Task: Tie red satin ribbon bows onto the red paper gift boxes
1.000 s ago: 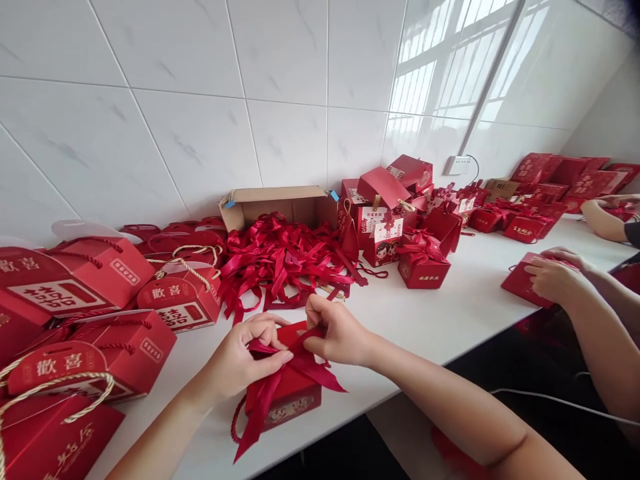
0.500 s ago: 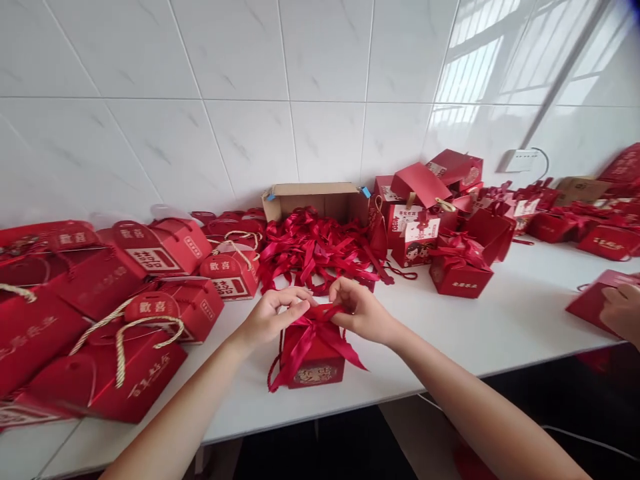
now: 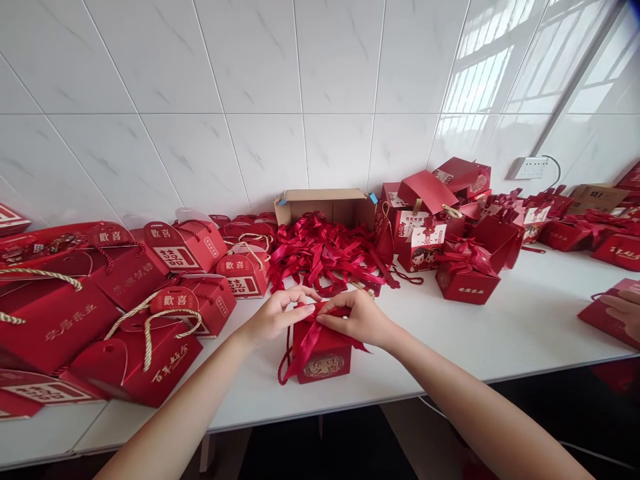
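Observation:
A small red gift box [image 3: 323, 360] stands near the front edge of the white table [image 3: 500, 333], with a red ribbon [image 3: 306, 343] across its top and tails hanging down its front. My left hand [image 3: 278, 317] pinches the ribbon at the box's top left. On the top right, my right hand [image 3: 356, 316] pinches the same ribbon. The fingertips of both hands nearly meet over the box.
A heap of loose red ribbons [image 3: 325, 253] spills from an open cardboard box [image 3: 327, 203] at the wall. Larger red handled boxes [image 3: 150, 347] crowd the left. More small red boxes [image 3: 467, 280] stand right. Another person's hand [image 3: 620, 310] rests on a red box at far right.
The ribbon tails have shortened and drawn in over the box top, and my hands have come closer together. The view has shifted slightly right and up.

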### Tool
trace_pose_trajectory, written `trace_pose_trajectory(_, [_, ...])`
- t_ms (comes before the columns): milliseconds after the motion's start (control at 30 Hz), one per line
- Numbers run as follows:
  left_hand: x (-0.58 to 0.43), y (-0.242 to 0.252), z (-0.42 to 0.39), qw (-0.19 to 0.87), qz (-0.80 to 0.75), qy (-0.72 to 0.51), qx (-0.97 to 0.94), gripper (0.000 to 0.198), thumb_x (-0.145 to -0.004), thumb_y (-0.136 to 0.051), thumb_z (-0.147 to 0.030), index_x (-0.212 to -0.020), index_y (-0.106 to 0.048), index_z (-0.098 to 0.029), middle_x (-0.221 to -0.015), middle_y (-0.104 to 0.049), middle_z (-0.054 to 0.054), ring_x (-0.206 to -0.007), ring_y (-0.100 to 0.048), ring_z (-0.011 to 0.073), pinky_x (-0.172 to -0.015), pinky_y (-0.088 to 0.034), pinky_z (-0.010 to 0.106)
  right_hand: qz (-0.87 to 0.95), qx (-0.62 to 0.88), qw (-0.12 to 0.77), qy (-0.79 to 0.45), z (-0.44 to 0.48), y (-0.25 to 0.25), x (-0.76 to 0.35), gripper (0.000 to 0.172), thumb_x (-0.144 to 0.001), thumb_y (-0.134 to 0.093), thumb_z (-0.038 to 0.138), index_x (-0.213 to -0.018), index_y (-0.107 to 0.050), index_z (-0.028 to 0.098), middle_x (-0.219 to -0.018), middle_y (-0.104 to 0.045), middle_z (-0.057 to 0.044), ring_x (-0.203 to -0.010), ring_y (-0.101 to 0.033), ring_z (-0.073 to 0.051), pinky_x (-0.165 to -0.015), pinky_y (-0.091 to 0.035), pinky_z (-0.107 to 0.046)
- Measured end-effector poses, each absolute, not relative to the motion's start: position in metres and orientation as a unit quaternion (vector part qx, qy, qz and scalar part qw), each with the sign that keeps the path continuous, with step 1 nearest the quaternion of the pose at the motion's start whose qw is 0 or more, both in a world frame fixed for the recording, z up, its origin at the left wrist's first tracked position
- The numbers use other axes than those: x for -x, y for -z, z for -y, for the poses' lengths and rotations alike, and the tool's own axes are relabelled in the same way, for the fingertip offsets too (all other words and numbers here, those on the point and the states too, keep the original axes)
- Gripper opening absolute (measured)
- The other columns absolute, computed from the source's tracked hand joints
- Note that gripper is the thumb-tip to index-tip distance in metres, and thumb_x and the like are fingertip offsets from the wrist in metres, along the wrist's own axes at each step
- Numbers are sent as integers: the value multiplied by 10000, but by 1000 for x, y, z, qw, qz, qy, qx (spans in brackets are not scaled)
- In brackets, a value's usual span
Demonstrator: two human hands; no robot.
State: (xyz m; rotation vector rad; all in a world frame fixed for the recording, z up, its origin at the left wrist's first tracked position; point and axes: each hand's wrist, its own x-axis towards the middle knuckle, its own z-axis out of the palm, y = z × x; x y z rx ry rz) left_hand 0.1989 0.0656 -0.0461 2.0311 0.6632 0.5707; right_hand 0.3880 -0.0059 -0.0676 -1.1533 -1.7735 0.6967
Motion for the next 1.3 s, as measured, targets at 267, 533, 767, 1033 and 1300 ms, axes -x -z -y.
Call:
trace_pose_trajectory(267, [-199,52,-62,373,-288,-252,-846,303,-820,-511,-352,-565,-484,-190,-1075,-643,75,-1101,-558,251,-1006,-384,394,726,501,394,-258,4,69,-386,160,-782,-614,237,-750,-747,154,-686,-709,-23,-553,-526,-107,-544,-395,-223])
trace_pose_trajectory(533, [-194,57,-64,322,-277,-260,-867,303,-836,-505,-320,-563,-468,-195,-1102,-632,57,-1191,-479,252,-1044,-348,415,731,507,381,-251,8,68,-384,181,-788,-592,224,-727,-742,143,-581,-641,8,-485,-420,-77,-488,-330,-211])
trace_pose_trajectory(767, [-193,64,-62,350,-283,-289,-845,285,-843,-522,-358,-610,-526,-194,-1100,-629,77,-1183,-507,249,-1061,-351,402,708,502,416,-272,11,66,-383,134,-782,-625,227,-755,-736,158,-732,-717,-22,-628,-585,-126,-608,-439,-226])
trace_pose_trajectory(1033, [-188,63,-50,388,-303,-335,-804,210,-866,-540,-405,-930,-599,-214,-1170,-631,61,-1197,-524,233,-1061,-356,354,685,532,450,-212,19,59,-387,214,-850,-589,355,-879,-709,180,-850,-660,-45,-703,-577,-137,-601,-450,-244])
trace_pose_trajectory(1300, [-138,89,-34,342,-427,-356,-758,351,-896,-451,-495,-1121,-534,-239,-1266,-567,72,-1255,-467,255,-1065,-347,377,754,520,391,-87,25,31,-407,110,-824,-638,242,-873,-731,210,-989,-606,-76,-866,-586,-179,-743,-510,-317])
